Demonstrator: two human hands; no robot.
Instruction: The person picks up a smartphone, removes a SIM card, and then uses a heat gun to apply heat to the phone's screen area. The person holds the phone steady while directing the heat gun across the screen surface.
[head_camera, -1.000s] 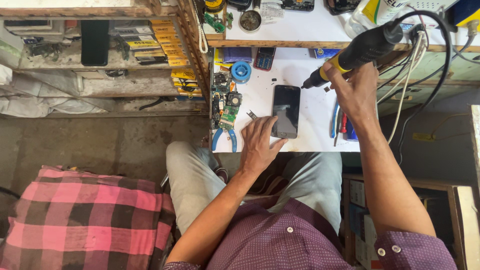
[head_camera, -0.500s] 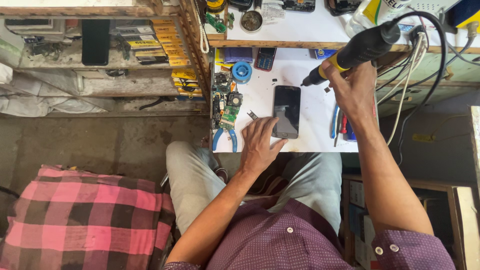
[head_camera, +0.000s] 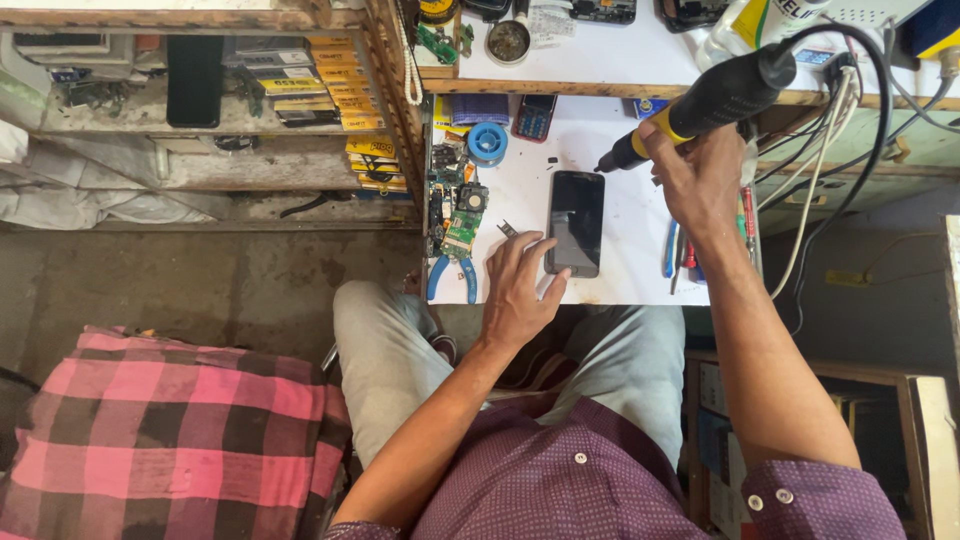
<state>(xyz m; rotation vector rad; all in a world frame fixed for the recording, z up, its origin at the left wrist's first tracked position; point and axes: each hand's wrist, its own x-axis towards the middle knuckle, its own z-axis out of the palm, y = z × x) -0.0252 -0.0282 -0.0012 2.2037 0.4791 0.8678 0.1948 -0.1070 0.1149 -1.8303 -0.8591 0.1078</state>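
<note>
With the left hand splayed flat, fingertips steadying the dark smartphone mid-worktop, the right hand, gripping the black-and-yellow hot-air handpiece at two o'clock, should probably keep its nozzle moving evenly.

Person's clothing: maroon-purple button-up shirt with a fine pale dot pattern, small white buttons down the front placket. Sleeves rolled up past the elbows; a white button sits on the right rolled cuff. Forearms bare down to left hand and right hand. No rings or watch visible. Light grey-beige trousers on both legs.
</note>
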